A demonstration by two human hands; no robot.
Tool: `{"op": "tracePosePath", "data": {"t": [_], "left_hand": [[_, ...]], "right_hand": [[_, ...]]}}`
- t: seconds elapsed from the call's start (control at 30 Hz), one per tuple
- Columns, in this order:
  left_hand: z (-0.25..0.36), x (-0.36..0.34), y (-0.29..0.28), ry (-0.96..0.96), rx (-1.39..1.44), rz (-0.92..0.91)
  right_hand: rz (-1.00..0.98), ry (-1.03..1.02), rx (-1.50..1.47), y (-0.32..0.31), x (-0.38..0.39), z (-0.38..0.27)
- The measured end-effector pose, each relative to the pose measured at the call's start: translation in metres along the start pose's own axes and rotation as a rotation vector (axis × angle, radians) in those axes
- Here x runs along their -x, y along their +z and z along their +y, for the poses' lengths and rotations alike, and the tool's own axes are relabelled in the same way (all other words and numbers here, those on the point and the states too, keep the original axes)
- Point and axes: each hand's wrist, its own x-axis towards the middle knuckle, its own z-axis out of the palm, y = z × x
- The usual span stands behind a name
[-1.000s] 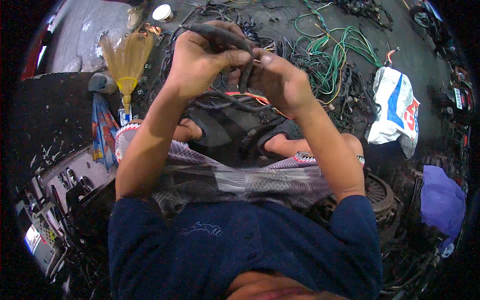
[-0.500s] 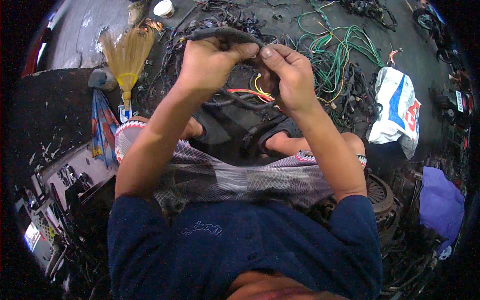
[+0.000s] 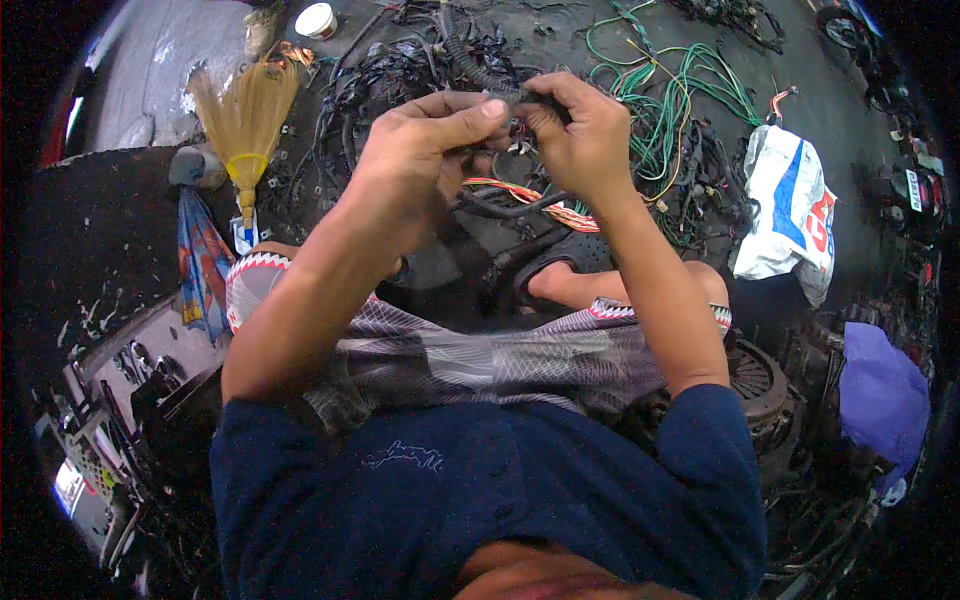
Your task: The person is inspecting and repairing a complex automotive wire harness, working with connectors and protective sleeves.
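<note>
A black-sheathed wiring harness [image 3: 466, 58] comes down from the far side of the floor to my fingers, its upper stretch thick and ribbed. My right hand [image 3: 588, 135] is closed round it, with the thumb and forefinger pinching its near part. Against the same part rests my left hand [image 3: 425, 150], fingers curled and thumb laid along it; the exact grip is partly hidden. Below the hands lie a bundle of red, yellow and white wires [image 3: 505, 187] and a dark sheathed branch [image 3: 500, 208]. Black wire scraps [image 3: 390, 85] are heaped behind my left hand.
Green wires [image 3: 690, 95] lie in a tangle to the right, near a white plastic bag [image 3: 785, 205]. On the left are a straw broom [image 3: 245, 110] and a patterned cloth [image 3: 203, 265]. A white tub [image 3: 316, 20] stands far back; a purple cloth [image 3: 880, 400] hangs at right.
The harness has swung from lying across above my hands to running away toward the far side. My left hand has turned, its thumb now pointing right; my right hand has shifted slightly.
</note>
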Motion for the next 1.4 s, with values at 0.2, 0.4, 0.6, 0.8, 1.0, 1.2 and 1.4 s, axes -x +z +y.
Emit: {"op": "tracePosePath", "data": {"t": [0.2,0.4,0.6,0.8,1.0,1.2,1.4], "left_hand": [[0.013,0.003,-0.003,0.014,-0.081,0.001],[0.013,-0.004,-0.008,0.147,-0.34,0.059],[-0.004,-0.015,-0.016,0.212,-0.695,0.16],[0.026,0.012,-0.005,0.418,-0.572,0.022],[0.048,-0.006,-0.016,0.664,-1.067,0.38],[0.045,-0.009,-0.023,0.603,-1.199,0.519],[0.036,-0.022,-0.036,0.787,-1.291,0.463]], "right_hand": [[-0.082,-0.02,0.156,0.001,0.0,-0.018],[-0.035,-0.046,0.06,0.003,-0.002,-0.005],[-0.155,0.205,0.367,0.004,-0.005,-0.004],[-0.012,0.452,0.569,-0.019,-0.014,0.044],[-0.006,0.381,0.227,-0.014,-0.01,0.024],[-0.091,0.36,-0.066,-0.01,-0.013,0.001],[-0.237,0.561,-0.442,-0.013,-0.009,-0.005]]}}
